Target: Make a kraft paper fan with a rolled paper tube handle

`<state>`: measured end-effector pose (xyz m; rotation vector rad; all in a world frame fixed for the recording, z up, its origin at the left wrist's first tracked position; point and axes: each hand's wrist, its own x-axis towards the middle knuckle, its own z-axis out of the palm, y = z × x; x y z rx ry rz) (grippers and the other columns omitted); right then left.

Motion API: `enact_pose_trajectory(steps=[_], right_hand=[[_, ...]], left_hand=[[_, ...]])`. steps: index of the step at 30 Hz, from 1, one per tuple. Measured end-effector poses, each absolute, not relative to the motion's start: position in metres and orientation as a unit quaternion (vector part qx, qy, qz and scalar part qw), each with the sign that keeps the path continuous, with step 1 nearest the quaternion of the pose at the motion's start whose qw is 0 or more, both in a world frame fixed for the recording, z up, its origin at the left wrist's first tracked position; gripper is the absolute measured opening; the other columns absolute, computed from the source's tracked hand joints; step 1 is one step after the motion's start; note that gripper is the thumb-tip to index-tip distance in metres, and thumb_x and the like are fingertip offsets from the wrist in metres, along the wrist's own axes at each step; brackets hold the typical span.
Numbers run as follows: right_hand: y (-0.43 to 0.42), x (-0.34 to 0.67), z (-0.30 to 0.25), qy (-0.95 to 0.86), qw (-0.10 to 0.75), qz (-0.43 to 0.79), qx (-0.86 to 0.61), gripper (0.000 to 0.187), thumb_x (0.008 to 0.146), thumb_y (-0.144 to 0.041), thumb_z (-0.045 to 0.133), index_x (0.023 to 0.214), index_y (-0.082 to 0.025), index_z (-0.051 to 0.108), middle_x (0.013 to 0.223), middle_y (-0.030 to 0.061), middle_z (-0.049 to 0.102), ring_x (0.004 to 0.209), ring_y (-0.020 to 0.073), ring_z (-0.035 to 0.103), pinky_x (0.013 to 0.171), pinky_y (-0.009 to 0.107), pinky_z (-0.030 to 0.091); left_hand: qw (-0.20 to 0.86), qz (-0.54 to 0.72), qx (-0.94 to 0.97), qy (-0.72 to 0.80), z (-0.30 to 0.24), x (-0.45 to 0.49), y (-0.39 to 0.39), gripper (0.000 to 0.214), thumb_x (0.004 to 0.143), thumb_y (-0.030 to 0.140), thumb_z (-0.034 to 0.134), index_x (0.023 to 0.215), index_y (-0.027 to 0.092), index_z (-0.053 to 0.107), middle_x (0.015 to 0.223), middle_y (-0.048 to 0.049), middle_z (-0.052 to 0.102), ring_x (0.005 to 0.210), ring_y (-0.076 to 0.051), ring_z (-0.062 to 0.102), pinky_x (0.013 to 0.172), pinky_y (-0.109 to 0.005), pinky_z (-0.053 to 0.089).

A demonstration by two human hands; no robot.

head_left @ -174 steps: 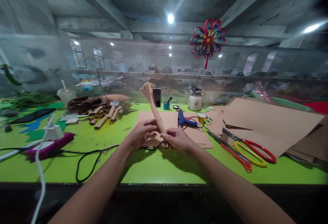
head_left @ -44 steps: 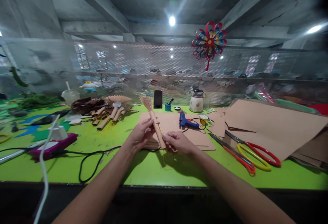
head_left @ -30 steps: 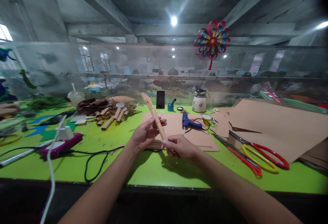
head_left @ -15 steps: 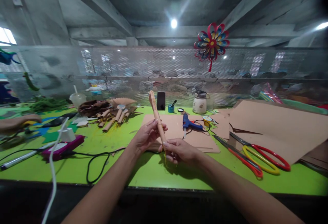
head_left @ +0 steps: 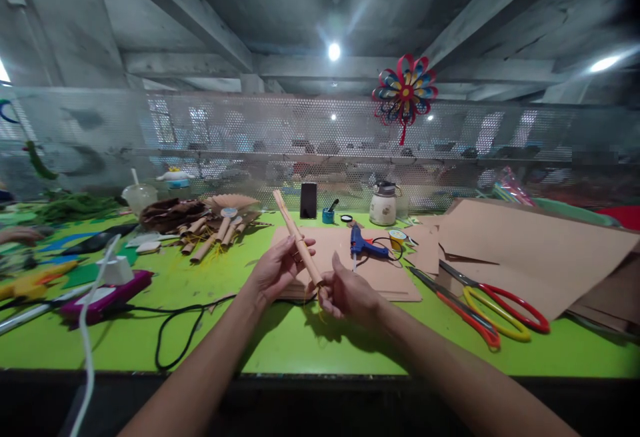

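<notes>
A folded kraft-paper fan (head_left: 289,221) with a rolled paper tube as its handle slants up and to the left over the table. My left hand (head_left: 274,269) is closed round the middle of the tube, thumb on top. At the tube's lower end, the bent fingers of my right hand (head_left: 347,293) pinch around the tip, where thin yellow string hangs down; the thumb points up. Behind the hands lies a stack of brown paper sheets (head_left: 400,287), with a blue glue gun (head_left: 367,245) on it.
Several paper tubes with yellow string (head_left: 205,247) lie at the left by a spread pleated fan (head_left: 233,203). A purple power strip (head_left: 110,297) with cables sits front left. Scissors (head_left: 500,313) and large brown sheets (head_left: 530,243) lie right. A phone (head_left: 309,201) and jug (head_left: 383,205) stand behind.
The fan has tipped further left and its top is lower. My right thumb has lifted off the tube. At the far left, another person's hand has drawn back from a yellow glue gun, now lying down.
</notes>
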<state>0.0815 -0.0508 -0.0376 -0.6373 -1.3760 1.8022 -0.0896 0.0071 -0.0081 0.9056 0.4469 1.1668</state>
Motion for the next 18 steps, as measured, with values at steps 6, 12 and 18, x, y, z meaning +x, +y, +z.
enact_pose_trajectory(steps=[6, 12, 18], right_hand=[[-0.051, 0.083, -0.042, -0.591, 0.368, 0.626, -0.352, 0.037, 0.085, -0.045, 0.054, 0.091, -0.011, 0.063, 0.048, -0.0034, 0.050, 0.035, 0.0052, 0.036, 0.039, 0.018, 0.022], [-0.046, 0.078, -0.052, -0.730, 0.390, 0.352, -0.437, 0.021, 0.086, -0.023, 0.049, 0.075, -0.012, 0.063, 0.055, -0.0018, 0.048, 0.050, 0.0076, 0.038, 0.050, 0.021, 0.028], [-0.049, 0.077, -0.056, -0.826, 0.307, 0.208, -0.426, 0.018, 0.081, -0.012, 0.046, 0.075, -0.013, 0.063, 0.069, 0.0036, 0.059, 0.063, 0.0115, 0.046, 0.057, 0.022, 0.031]], left_hand=[[0.709, 0.542, 0.396, 0.218, -0.005, -0.089, 0.007, 0.018, 0.090, 0.014, 0.047, 0.090, 0.010, 0.064, 0.088, -0.0126, 0.071, 0.071, -0.016, 0.068, 0.068, -0.026, 0.056], [0.707, 0.533, 0.409, 0.220, -0.006, -0.091, 0.008, 0.016, 0.090, 0.014, 0.047, 0.093, 0.011, 0.062, 0.091, -0.0125, 0.070, 0.074, -0.017, 0.068, 0.069, -0.027, 0.056], [0.702, 0.499, 0.452, 0.231, -0.009, -0.089, 0.007, 0.010, 0.087, 0.018, 0.053, 0.094, 0.013, 0.059, 0.090, -0.0119, 0.070, 0.077, -0.020, 0.069, 0.070, -0.030, 0.056]])
